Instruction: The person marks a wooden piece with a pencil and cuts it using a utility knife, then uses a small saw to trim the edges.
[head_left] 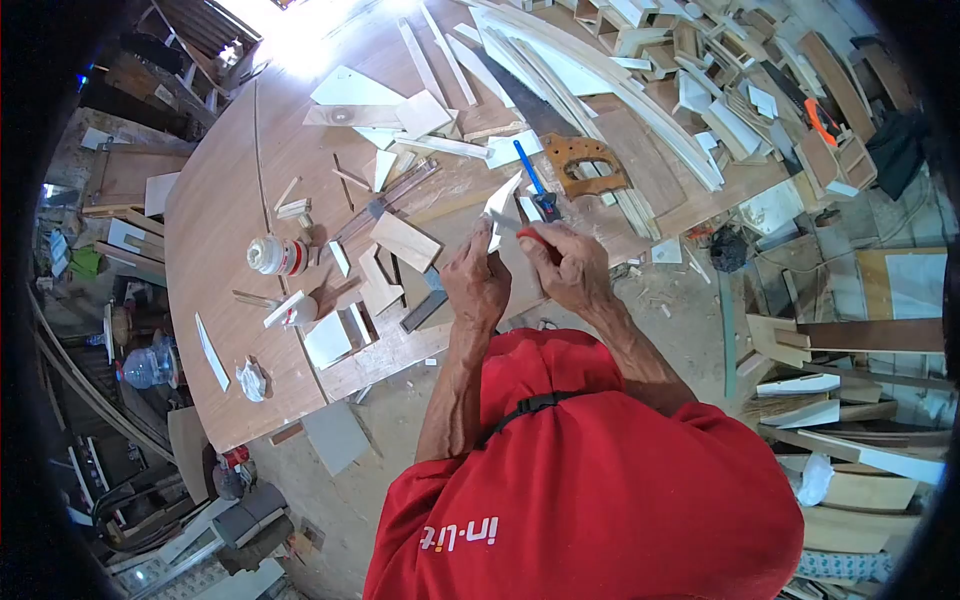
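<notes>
Though pointed, white piece (503, 199) between hands (477, 284)

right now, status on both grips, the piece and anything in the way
Left grip holds white pointed piece. Right grip on red-handled tool, blade close to the piece. Saw, blue-handled tool lie just beyond.

Worktable (215, 200) before the person. On it: jar (275, 256) at left; board offcut (405, 242) between jar and left hand (478, 283); saw handle (572, 149) just beyond right hand (570, 265); long strips (640, 108) past the saw handle, far right. Off the table: bottle (150, 367) left, stacked boards (850, 385) right.
</notes>
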